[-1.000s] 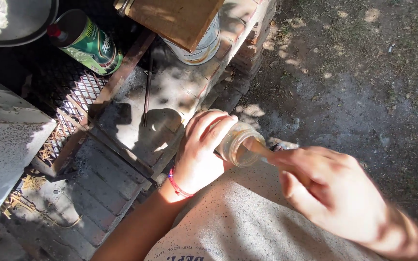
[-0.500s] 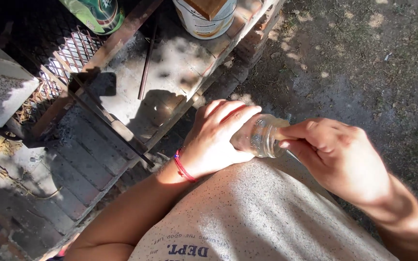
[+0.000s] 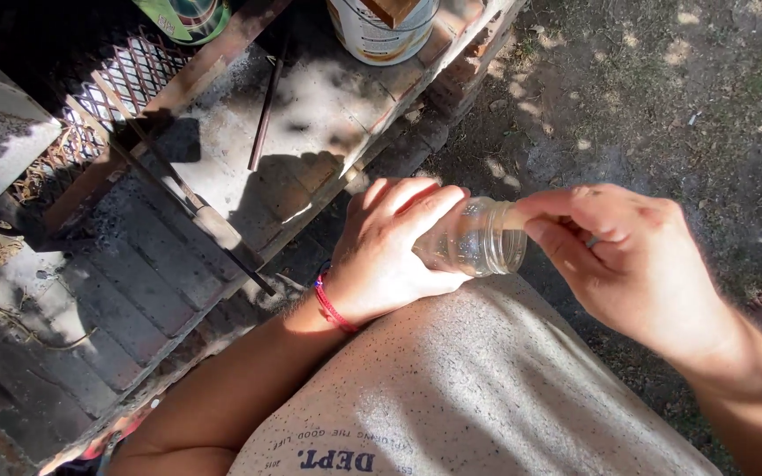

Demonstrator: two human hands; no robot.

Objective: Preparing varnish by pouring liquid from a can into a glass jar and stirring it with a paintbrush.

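Nearest the camera is a speckled grey shirt [image 3: 478, 388], its lower part cut off by the frame edge. Just above it the left hand [image 3: 390, 251], a red cord [image 3: 332, 304] at its wrist, is wrapped around a small clear jar [image 3: 478, 238] held on its side, which looks like a way to steady it for the other hand. The right hand [image 3: 619, 256] is curled, fingertips pinched at the jar's mouth; whether they grip a lid or something inside is hidden. The jar hangs in the air over dirt ground [image 3: 663, 97]. Beyond, a stained wooden bench [image 3: 310, 115] carries a thin rod [image 3: 265, 115], a white can [image 3: 377, 31] and a green can [image 3: 183, 16], both cut off at the top. A mesh grate [image 3: 125, 97] lies in deep shade, hard to make out.
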